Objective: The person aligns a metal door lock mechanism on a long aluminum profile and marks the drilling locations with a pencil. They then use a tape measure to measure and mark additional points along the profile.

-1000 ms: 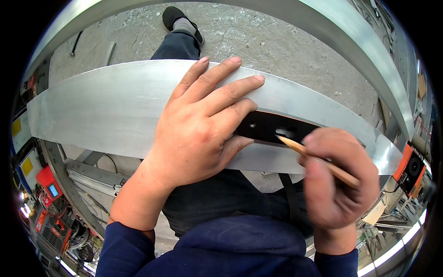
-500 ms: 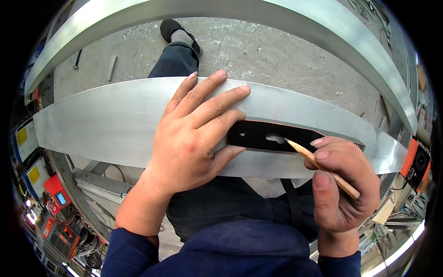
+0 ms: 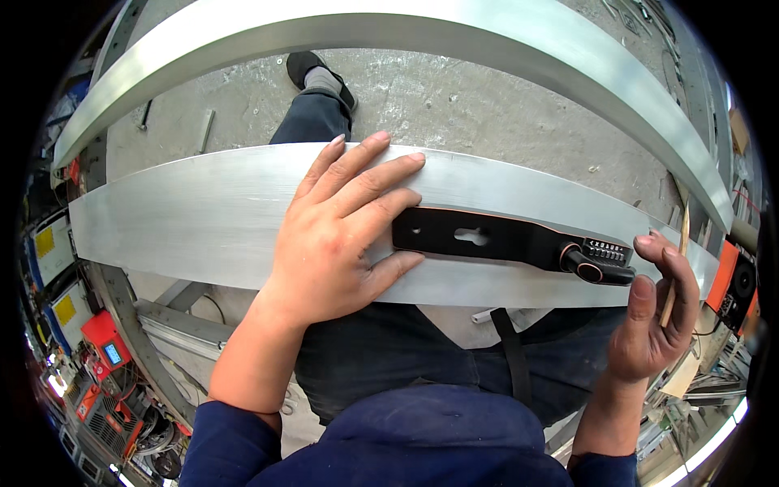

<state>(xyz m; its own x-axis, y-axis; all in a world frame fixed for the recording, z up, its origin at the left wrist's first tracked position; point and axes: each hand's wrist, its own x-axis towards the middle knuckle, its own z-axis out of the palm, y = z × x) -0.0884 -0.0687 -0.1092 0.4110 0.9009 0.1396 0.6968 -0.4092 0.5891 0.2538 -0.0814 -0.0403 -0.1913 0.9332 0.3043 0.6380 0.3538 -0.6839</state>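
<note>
A black door handle (image 3: 519, 242) with a long copper-edged backplate, a lever and a small row of push buttons lies lengthwise on a wide silver metal bar (image 3: 182, 215). Its plate has a small round hole and a keyhole-shaped slot. My left hand (image 3: 333, 231) rests on the bar at the plate's left end, with thumb and forefinger along opposite edges of the plate, gripping it; the other fingers spread flat toward the far edge. Right of the lever, my right hand (image 3: 656, 321) is raised, a wooden pencil (image 3: 682, 256) held upright between its fingers.
Another silver metal bar (image 3: 389, 28) arches across the far side. Between the bars, the concrete floor (image 3: 487, 105) shows, with my shoe (image 3: 308, 69) on it. Left stands a red device with a small screen (image 3: 101, 337). At right is an orange and black object (image 3: 730, 280).
My right hand has moved right, off the slot, uncovering the lever and buttons. The pencil has swung from pointing at the plate to upright. My left hand stays on the plate.
</note>
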